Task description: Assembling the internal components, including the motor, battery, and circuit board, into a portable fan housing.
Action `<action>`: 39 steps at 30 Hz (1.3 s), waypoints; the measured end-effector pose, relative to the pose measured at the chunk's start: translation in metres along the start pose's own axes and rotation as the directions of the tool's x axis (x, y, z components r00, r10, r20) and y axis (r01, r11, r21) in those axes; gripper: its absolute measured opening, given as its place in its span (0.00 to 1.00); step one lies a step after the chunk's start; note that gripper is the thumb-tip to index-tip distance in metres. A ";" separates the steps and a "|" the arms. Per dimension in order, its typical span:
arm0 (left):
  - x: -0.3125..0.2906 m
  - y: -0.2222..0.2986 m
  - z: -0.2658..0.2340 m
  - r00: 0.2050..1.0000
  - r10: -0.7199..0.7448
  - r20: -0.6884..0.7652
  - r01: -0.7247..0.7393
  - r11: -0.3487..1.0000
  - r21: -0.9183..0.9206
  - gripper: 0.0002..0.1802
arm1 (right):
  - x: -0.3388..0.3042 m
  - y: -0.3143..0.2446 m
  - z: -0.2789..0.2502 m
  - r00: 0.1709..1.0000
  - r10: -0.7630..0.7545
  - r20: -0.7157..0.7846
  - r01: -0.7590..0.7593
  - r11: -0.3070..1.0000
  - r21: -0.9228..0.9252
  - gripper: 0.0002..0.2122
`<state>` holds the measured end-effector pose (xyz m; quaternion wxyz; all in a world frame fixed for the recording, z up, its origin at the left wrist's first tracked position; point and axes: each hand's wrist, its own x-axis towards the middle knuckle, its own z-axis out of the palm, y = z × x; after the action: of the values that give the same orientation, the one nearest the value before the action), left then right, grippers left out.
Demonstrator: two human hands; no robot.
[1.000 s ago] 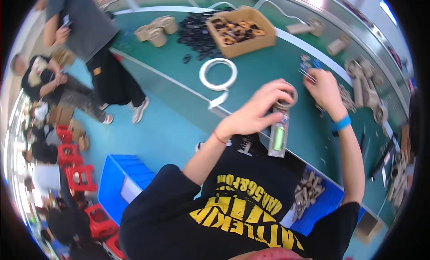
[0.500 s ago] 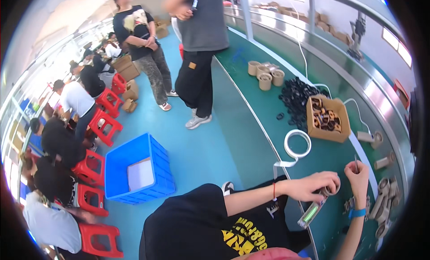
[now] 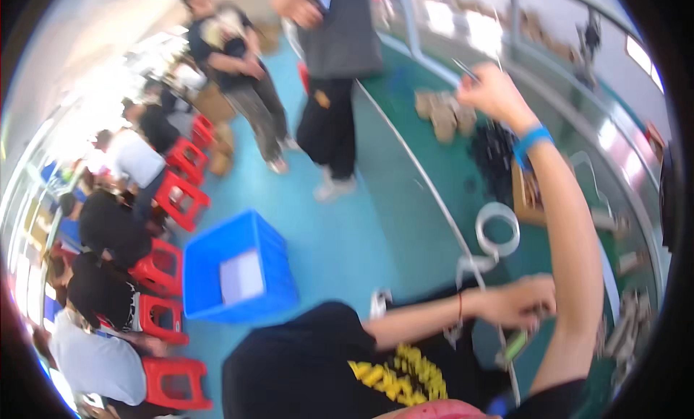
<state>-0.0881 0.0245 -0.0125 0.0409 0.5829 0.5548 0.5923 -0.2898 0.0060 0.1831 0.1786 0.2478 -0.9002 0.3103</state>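
Observation:
My left hand (image 3: 522,302) is closed around a small handheld device (image 3: 515,344) with a green strip along its body, over the bench's near edge. My right hand (image 3: 491,94), with a blue band at the wrist, is raised far out over the bench. It pinches a thin pointed metal tool (image 3: 466,70); blur hides its exact kind. Just beyond its fingers in the picture stand several beige cylindrical parts (image 3: 442,119). A heap of small black rings (image 3: 493,155) lies nearer, and my forearm partly covers the cardboard box (image 3: 531,213) beside it.
A roll of white tape (image 3: 497,229) lies on the green bench (image 3: 405,108), its loose end at the edge. More beige parts (image 3: 629,332) line the right side. On the floor stand a blue crate (image 3: 275,274) and red stools (image 3: 173,383). Two people stand ahead; others sit left.
My right hand has swung up and away from beside the left hand to the far part of the bench, still pinching the thin tool. My left hand keeps the device. The view has shifted and blurred.

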 end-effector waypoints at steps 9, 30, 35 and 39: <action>-0.012 -0.010 0.000 0.970 -0.001 -0.242 0.022 0.996 0.085 0.20 | -0.046 0.074 0.102 0.950 0.030 0.310 0.011 0.992 -0.128 0.10; -0.008 -0.013 0.029 0.893 -0.043 -0.449 0.127 0.979 0.159 0.24 | -0.058 0.070 0.130 0.924 0.115 0.365 -0.025 0.970 -0.242 0.08; -0.010 -0.019 0.020 0.887 -0.069 -0.457 0.154 0.976 0.152 0.23 | -0.051 0.071 0.140 0.933 0.120 0.339 -0.031 0.966 -0.257 0.08; -0.004 0.009 0.011 0.889 -0.294 -0.350 0.278 0.956 -0.096 0.28 | -0.047 0.068 0.131 0.967 -0.075 0.245 0.131 0.966 -0.223 0.05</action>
<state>-0.0736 0.0251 -0.0118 0.0379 0.3751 0.6197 0.6884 -0.3111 -0.0161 0.0312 0.1154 0.3063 -0.9314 0.1595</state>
